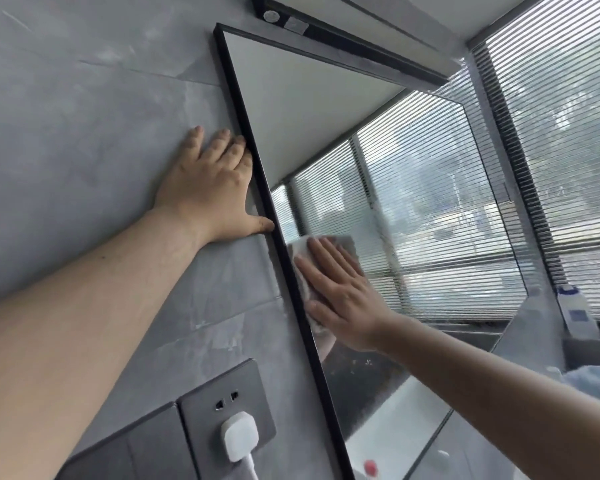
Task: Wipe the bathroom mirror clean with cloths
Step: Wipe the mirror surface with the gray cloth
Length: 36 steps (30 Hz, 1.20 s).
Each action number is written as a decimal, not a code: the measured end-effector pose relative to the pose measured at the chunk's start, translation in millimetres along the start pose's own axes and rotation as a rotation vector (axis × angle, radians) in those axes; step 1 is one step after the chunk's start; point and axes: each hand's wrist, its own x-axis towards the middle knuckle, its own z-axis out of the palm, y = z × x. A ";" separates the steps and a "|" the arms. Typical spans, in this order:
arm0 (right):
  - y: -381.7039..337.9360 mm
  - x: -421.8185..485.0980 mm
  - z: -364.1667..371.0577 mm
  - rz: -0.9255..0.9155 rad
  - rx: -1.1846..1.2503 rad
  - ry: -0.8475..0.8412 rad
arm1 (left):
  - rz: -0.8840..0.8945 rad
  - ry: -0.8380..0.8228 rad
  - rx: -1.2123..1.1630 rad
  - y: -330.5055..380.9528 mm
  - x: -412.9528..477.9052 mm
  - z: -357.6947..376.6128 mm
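Pressing a pale cloth (300, 251) flat under spread fingers just inside the mirror (378, 161)'s black left edge, the right hand (340, 299) wipes while the left hand (208, 188), open-palmed and empty, braces on the wall beside that edge, likely for balance.

Single view, head-mounted wide-angle camera. We look from the wearer's eye level, forward and tilted upward along the grey tiled wall (84, 140), so that the mirror (326, 133) recedes obliquely toward the upper right and its black frame (274, 216) runs as a steep diagonal through the centre. We stand close: both forearms enter from the lower edge, the left hand (208, 188) flat on the wall, the right hand (340, 289) flat on the glass. The wall socket (222, 407) lies at the bottom edge, the window blinds (568, 133) at the right. Straight lines bow near the borders. No second view shares this scene.
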 end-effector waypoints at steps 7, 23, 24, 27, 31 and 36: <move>-2.5 99.3 -30.0 0.204 0.092 0.156 | 0.008 0.035 -0.056 2.9 -2.2 0.8; -29.1 -89.6 48.0 0.158 0.080 0.000 | 0.004 -0.031 -0.029 12.0 -11.3 -0.5; -31.1 -97.0 49.8 0.159 0.079 -0.006 | 0.005 -0.046 -0.034 16.3 -15.9 -0.6; -33.2 -103.2 47.1 0.143 0.083 -0.010 | 0.019 -0.096 -0.039 32.1 -33.8 1.3; -25.9 -69.2 30.9 0.183 0.078 0.001 | 0.031 -0.104 -0.046 47.2 -51.3 7.6; -26.9 -18.0 13.7 0.306 0.112 0.050 | 0.023 -0.090 -0.065 55.9 -60.9 8.8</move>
